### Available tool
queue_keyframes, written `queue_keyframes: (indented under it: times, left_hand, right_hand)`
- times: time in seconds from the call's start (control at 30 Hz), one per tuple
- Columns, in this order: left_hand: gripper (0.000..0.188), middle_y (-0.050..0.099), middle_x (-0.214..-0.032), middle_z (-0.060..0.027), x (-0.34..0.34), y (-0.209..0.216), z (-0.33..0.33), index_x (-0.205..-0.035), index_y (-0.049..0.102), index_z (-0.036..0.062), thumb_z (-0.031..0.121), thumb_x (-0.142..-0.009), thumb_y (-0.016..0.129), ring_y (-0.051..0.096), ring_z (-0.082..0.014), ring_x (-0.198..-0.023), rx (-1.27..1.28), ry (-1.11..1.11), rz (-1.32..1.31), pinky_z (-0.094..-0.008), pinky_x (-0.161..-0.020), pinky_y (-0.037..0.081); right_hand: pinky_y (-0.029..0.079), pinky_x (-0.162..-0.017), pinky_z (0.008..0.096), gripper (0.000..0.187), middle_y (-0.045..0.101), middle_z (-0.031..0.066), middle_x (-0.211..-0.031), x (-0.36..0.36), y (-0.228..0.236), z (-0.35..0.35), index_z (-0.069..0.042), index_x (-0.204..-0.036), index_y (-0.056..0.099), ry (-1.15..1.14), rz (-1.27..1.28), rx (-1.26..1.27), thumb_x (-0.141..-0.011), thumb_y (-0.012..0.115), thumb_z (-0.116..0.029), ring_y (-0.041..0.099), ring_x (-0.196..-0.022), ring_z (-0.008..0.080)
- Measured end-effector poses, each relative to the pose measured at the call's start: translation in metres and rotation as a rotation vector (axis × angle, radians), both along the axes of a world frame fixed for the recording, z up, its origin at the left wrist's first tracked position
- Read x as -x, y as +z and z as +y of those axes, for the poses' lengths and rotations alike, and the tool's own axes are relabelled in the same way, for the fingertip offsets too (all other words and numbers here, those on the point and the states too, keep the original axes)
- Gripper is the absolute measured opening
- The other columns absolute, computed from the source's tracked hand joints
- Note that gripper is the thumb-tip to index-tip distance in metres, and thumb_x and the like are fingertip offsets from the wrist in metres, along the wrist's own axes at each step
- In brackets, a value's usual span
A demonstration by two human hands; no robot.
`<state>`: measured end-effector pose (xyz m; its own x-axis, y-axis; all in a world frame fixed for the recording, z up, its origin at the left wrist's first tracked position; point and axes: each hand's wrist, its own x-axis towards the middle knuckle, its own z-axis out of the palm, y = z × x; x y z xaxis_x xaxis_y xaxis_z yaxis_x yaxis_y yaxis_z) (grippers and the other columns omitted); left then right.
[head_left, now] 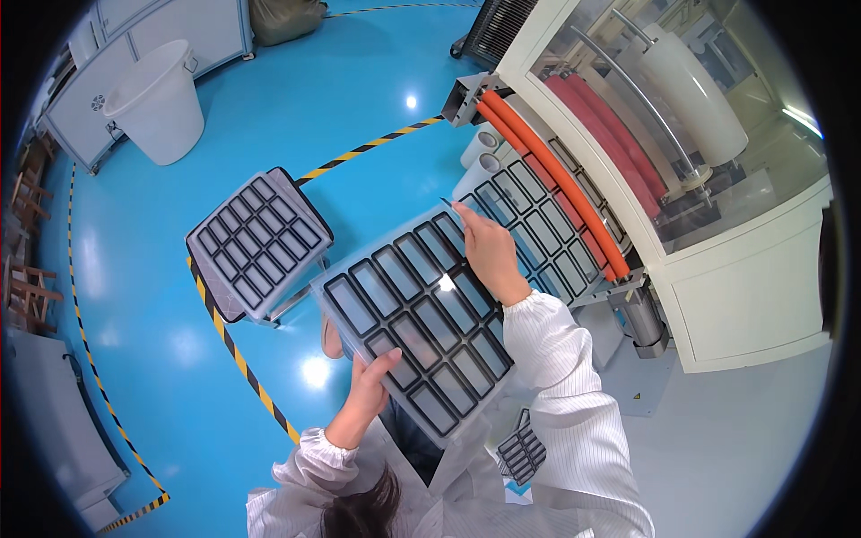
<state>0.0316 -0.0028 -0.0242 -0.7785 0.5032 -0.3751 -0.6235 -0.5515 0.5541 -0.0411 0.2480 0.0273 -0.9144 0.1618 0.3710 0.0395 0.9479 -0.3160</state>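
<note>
A clear sheet [417, 323] carrying several black-framed rectangular panels is held tilted in front of me. My left hand [369, 384] grips its near edge, thumb on top. At the sheet's far corner my right hand [485, 251] pinches a thin edge or film with the fingertips. Both arms are in white striped sleeves. Beyond my right hand, a second sheet of the same kind [538, 229] lies flat on the machine's tray.
A stack of similar sheets [256, 240] rests on a low stand to the left. A white machine [717, 278] with orange rollers [549, 170] and a white roll [695, 90] stands on the right. A white bucket [161, 103] and yellow-black tape [238, 359] are on the blue floor.
</note>
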Motion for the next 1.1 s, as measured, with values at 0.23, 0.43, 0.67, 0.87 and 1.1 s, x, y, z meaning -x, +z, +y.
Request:
queue_keyframes:
  times: [0.23, 0.43, 0.67, 0.87, 1.1]
  left_hand:
    - [0.036, 0.061, -0.102, -0.0082, 0.001, 0.011, -0.011, -0.111, 0.052, 0.0000, 0.005, -0.077, 0.060, 0.060, -0.0190, -0.094, 0.001, -0.003, 0.017, -0.0312, -0.082, 0.049]
    - [0.041, 0.058, -0.104, -0.0090, -0.006, 0.018, -0.017, -0.115, 0.048, 0.0009, 0.004, -0.076, 0.059, 0.058, -0.0198, -0.096, 0.066, 0.017, 0.025, -0.0325, -0.081, 0.050]
    - [0.043, 0.058, -0.105, -0.0112, -0.008, 0.027, -0.034, -0.117, 0.046, 0.0002, 0.004, -0.075, 0.058, 0.059, -0.0222, -0.096, 0.021, 0.038, -0.023, -0.0348, -0.083, 0.050]
    - [0.047, 0.061, -0.108, -0.0195, -0.004, -0.001, -0.040, -0.119, 0.048, -0.0074, 0.010, -0.076, 0.053, 0.063, -0.0352, -0.095, 0.118, 0.026, 0.023, -0.0436, -0.084, 0.053]
    - [0.050, 0.058, -0.113, -0.0210, 0.016, -0.009, -0.032, -0.120, 0.046, -0.0087, 0.013, -0.076, 0.054, 0.063, -0.0395, -0.094, 0.079, 0.024, 0.089, -0.0458, -0.084, 0.053]
  right_hand:
    - [0.047, -0.055, 0.0390, 0.031, 0.060, 0.0138, -0.069, 0.005, -0.009, -0.010, -0.008, -0.115, 0.059, 0.019, -0.037, -0.124, -0.084, 0.053, -0.004, 0.059, -0.062, 0.0307]
    - [0.047, -0.056, 0.0429, 0.033, 0.060, 0.0129, -0.067, -0.001, -0.012, -0.015, -0.008, -0.114, 0.060, 0.040, -0.091, -0.154, -0.083, 0.052, -0.003, 0.059, -0.064, 0.0314]
    - [0.047, -0.057, 0.0428, 0.038, 0.059, 0.0129, -0.067, -0.097, 0.012, -0.016, -0.009, -0.116, 0.057, 0.067, -0.303, -0.215, -0.078, 0.050, -0.002, 0.058, -0.068, 0.0321]
    - [0.048, -0.058, 0.0411, 0.040, 0.060, 0.0134, -0.066, -0.214, 0.052, -0.011, -0.008, -0.113, 0.061, -0.004, -0.664, -0.280, -0.076, 0.051, -0.001, 0.060, -0.067, 0.0308]
    - [0.048, -0.054, 0.0329, 0.017, 0.065, 0.0085, -0.068, -0.241, 0.075, 0.023, -0.006, -0.100, 0.065, -0.106, -0.783, 0.348, -0.087, 0.056, -0.011, 0.059, -0.058, 0.0225]
